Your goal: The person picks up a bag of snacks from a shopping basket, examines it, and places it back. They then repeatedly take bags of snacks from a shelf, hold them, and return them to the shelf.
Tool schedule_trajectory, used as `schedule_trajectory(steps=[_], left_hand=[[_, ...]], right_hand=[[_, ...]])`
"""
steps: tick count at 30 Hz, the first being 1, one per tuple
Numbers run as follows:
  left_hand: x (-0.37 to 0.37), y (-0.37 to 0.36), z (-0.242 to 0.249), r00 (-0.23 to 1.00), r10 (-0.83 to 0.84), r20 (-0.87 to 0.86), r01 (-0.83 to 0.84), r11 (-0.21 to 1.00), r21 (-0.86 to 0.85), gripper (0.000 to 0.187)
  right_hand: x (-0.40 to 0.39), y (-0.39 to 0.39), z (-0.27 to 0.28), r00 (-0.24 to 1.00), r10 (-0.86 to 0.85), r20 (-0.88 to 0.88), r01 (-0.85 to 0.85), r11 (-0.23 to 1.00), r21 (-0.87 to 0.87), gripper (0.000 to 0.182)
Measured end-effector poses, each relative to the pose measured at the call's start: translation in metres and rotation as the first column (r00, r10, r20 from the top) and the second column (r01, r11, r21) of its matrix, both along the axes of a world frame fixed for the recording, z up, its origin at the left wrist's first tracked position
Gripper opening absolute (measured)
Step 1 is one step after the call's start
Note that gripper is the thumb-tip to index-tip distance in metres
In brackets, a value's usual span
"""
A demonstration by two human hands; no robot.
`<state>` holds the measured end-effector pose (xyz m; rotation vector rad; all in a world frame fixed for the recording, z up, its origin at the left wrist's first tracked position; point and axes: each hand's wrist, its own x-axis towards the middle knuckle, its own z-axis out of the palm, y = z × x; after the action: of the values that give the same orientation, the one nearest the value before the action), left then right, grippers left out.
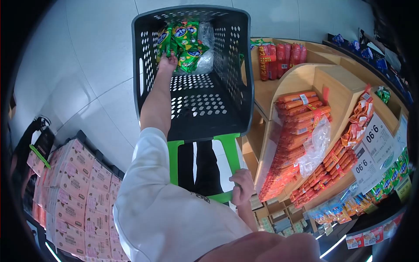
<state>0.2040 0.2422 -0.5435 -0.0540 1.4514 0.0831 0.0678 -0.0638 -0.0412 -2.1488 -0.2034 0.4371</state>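
My left hand [168, 62] reaches into the far end of a black perforated shopping basket [192, 126]. Its fingers are closed at the lower end of a green snack packet [164, 40] by the basket's left wall. More green packets [185, 35] lie heaped beside it, with a clear plastic bag [205, 61] at their right. My right hand [242, 187] is wrapped round the green handle [230, 153] of the basket, near its right corner.
Wooden shelving [297, 83] on the right holds orange-wrapped sausages [301, 126], red sausage packs [279, 59] and price signs [371, 139]. Stacked pink cartons [80, 187] stand at the left. Grey floor tiles [96, 52] extend beyond the basket.
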Motion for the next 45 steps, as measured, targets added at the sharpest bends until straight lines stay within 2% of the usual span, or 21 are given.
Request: schedule_trajectory(steps=[2, 5, 8, 9, 10, 12, 14, 15, 19, 22, 26, 31, 32, 35, 36, 37, 40, 42, 43, 45], left_hand=[[-0.003, -0.009, 0.014, 0.998, -0.034, 0.062, 0.03, 0.997, 0.066, 0.019], [0.002, -0.021, 0.048, 0.992, -0.126, 0.009, 0.124, 0.984, 0.131, 0.022], [0.003, -0.03, 0.099, 0.9, -0.436, -0.025, 0.428, 0.869, 0.247, 0.023], [0.0, -0.03, 0.103, 0.909, -0.416, 0.028, 0.402, 0.891, 0.212, 0.027], [-0.004, -0.031, 0.12, 0.864, -0.499, 0.063, 0.472, 0.848, 0.241, 0.028], [-0.001, -0.037, 0.165, 0.828, -0.56, 0.027, 0.538, 0.808, 0.24, 0.028], [-0.007, -0.035, 0.196, 0.789, -0.586, 0.184, 0.549, 0.807, 0.218, 0.028], [-0.006, -0.036, 0.228, 0.783, -0.59, 0.199, 0.552, 0.805, 0.216, 0.029], [-0.016, -0.03, 0.308, 0.64, -0.713, 0.285, 0.659, 0.701, 0.272, 0.028], [-0.032, -0.026, 0.366, 0.436, -0.856, 0.277, 0.714, 0.516, 0.473, 0.027], [-0.059, -0.02, 0.433, 0.417, -0.882, 0.218, 0.656, 0.459, 0.6, 0.03], [-0.087, -0.025, 0.494, 0.324, -0.942, 0.093, 0.619, 0.285, 0.732, 0.03], [-0.093, -0.03, 0.509, 0.328, -0.942, 0.072, 0.616, 0.272, 0.739, 0.029], [-0.101, -0.041, 0.536, 0.241, -0.968, 0.074, 0.588, 0.206, 0.782, 0.028], [-0.103, -0.047, 0.549, 0.207, -0.975, 0.082, 0.592, 0.192, 0.783, 0.028], [-0.105, -0.054, 0.57, 0.167, -0.978, 0.126, 0.566, 0.2, 0.8, 0.028], [-0.111, -0.069, 0.619, 0.023, -0.984, 0.179, 0.42, 0.172, 0.891, 0.029], [-0.116, -0.078, 0.632, -0.053, -0.987, 0.155, 0.364, 0.125, 0.923, 0.028], [-0.119, -0.08, 0.648, -0.104, -0.994, 0.044, 0.337, 0.006, 0.941, 0.029], [-0.122, -0.085, 0.676, -0.185, -0.968, -0.168, 0.216, -0.207, 0.954, 0.032]], right_hand=[[-0.003, 0.0, 0.001, 1.0, -0.015, -0.019, 0.015, 1.0, -0.008, 0.018], [0.0, 0.001, 0.007, 0.999, -0.021, -0.048, 0.02, 0.999, -0.032, 0.018], [0.0, -0.002, 0.006, 1.0, 0.015, 0.019, -0.015, 1.0, -0.008, 0.018], [0.001, -0.001, 0.011, 1.0, 0.008, 0.019, -0.007, 1.0, -0.009, 0.019], [0.002, 0.0, 0.012, 1.0, 0.003, 0.017, -0.003, 1.0, -0.002, 0.019], [-0.004, -0.002, 0.012, 0.999, -0.037, 0.009, 0.037, 0.999, 0.002, 0.02], [-0.005, -0.002, 0.012, 0.999, -0.052, 0.017, 0.052, 0.999, 0.011, 0.019], [-0.006, -0.003, 0.011, 0.997, -0.069, 0.02, 0.069, 0.998, 0.011, 0.019], [-0.015, -0.004, 0.014, 0.994, -0.111, 0.023, 0.11, 0.994, 0.016, 0.016], [-0.021, -0.005, 0.009, 0.99, -0.141, 0.029, 0.14, 0.99, 0.029, 0.015], [-0.019, -0.005, 0.01, 0.989, -0.144, 0.013, 0.145, 0.989, -0.016, 0.013], [-0.017, 0.003, 0.022, 0.993, -0.121, 0.008, 0.121, 0.987, -0.109, 0.015], [-0.017, 0.004, 0.025, 0.99, -0.125, -0.067, 0.115, 0.984, -0.136, 0.017], [-0.015, 0.004, 0.034, 0.996, -0.031, -0.086, 0.013, 0.98, -0.2, 0.023], [-0.012, 0.008, 0.049, 0.988, -0.027, -0.152, -0.007, 0.975, -0.221, 0.024], [-0.009, 0.012, 0.064, 0.989, -0.03, -0.143, 0.0, 0.979, -0.205, 0.026], [-0.008, 0.016, 0.072, 0.987, -0.143, -0.075, 0.144, 0.989, 0.014, 0.026], [0.0, 0.014, 0.083, 0.916, -0.313, -0.253, 0.368, 0.906, 0.211, 0.03], [0.002, 0.012, 0.094, 0.853, -0.381, -0.357, 0.486, 0.828, 0.28, 0.033], [0.012, 0.006, 0.117, 0.734, -0.328, -0.594, 0.603, 0.717, 0.35, 0.043]])
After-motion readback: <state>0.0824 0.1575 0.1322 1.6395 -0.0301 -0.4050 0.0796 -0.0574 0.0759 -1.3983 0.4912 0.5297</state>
